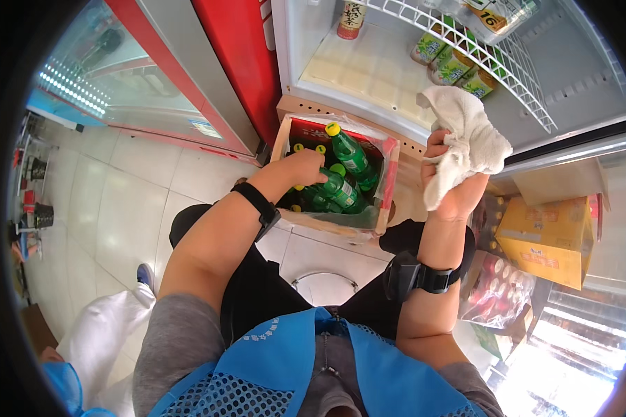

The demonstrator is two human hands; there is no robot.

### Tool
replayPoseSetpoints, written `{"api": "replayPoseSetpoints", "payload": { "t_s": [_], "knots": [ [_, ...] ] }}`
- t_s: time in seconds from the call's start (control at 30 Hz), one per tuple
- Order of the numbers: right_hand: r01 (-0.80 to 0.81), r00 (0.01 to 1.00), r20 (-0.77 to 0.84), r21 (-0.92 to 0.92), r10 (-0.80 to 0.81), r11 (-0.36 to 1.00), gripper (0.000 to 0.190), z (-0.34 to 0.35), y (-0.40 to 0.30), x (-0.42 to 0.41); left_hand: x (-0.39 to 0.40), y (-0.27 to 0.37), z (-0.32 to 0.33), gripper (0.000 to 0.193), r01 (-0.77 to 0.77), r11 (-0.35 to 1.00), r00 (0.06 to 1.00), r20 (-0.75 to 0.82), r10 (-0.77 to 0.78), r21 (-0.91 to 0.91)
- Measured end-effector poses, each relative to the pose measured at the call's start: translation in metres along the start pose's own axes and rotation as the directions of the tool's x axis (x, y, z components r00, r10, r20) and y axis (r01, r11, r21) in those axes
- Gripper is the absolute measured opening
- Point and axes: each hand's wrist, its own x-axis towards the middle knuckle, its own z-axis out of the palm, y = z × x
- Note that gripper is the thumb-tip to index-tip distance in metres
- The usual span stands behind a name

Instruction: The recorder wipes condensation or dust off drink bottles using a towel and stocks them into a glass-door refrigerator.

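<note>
A cardboard box (387, 208) holding several green plastic bottles stands on the floor before my knees. My left hand (309, 168) reaches into it, with its fingers at the neck of a green bottle (344, 193) that lies slanted; whether they grip it is hard to tell. Another green bottle with a yellow cap (350, 151) leans upright beside it. On the right, my right hand (456, 193) is closed on a white cloth (469, 140), raised before the open refrigerator (370, 78).
Several cans (451, 65) and a red-capped bottle (350, 21) stand inside the refrigerator, under a white wire shelf (464, 47). A red-framed glass-door cooler (188, 83) is at left. Yellow cartons (545, 234) and wrapped bottles (495, 286) lie at right. Another person's white-trousered leg (99, 323) is at lower left.
</note>
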Motion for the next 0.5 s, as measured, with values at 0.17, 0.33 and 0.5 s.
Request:
{"api": "replayPoseSetpoints", "payload": {
  "t_s": [0.17,0.33,0.5],
  "knots": [
    [0.076,0.997,0.005,-0.283,-0.078,0.956,0.036,0.003,0.021,0.010,-0.028,0.038,-0.060,0.045,-0.046,0.996,0.988,-0.151,0.034,-0.075],
    [0.075,0.993,0.098,-0.148,-0.061,0.986,0.033,0.003,0.033,0.004,-0.082,0.085,-0.148,0.036,-0.305,0.832,0.916,-0.382,0.123,-0.464],
    [0.523,0.740,0.372,-0.842,-0.560,0.132,0.034,0.015,0.058,-0.012,-0.126,0.112,-0.165,0.033,0.156,0.986,0.478,-0.878,-0.016,0.067]
  ]
}}
